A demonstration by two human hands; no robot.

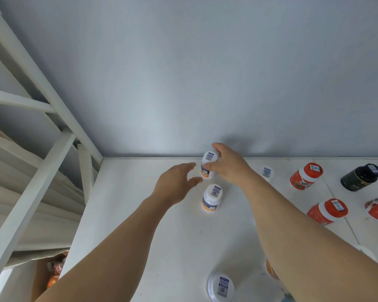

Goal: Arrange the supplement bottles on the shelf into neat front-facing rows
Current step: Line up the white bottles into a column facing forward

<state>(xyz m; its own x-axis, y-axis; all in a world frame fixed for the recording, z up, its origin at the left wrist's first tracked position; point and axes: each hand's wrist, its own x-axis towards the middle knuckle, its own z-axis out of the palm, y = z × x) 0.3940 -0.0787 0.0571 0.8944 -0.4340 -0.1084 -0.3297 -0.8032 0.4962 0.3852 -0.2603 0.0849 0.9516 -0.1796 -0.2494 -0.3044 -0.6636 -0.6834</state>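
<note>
White bottle [208, 165]: centre of frame, upright at the shelf's [140, 214] back edge
Right hand [226, 165]: fingers curled round its cap and shoulder
Left hand [175, 184]: relaxed, fingers straight, just beside it, holding nothing
Handling: likely light, rigid, smooth plastic; grasp the body for turning

A stock shelf, as in a shop or a storeroom.
The white shelf board [140, 214] carries many supplement bottles: white bottles [212, 198], orange bottles [306, 176] and a dark bottle [361, 177], each with a barcode sticker on the cap. A white metal frame [42, 101] stands at the left, with a cardboard box [43, 277] below it.
</note>
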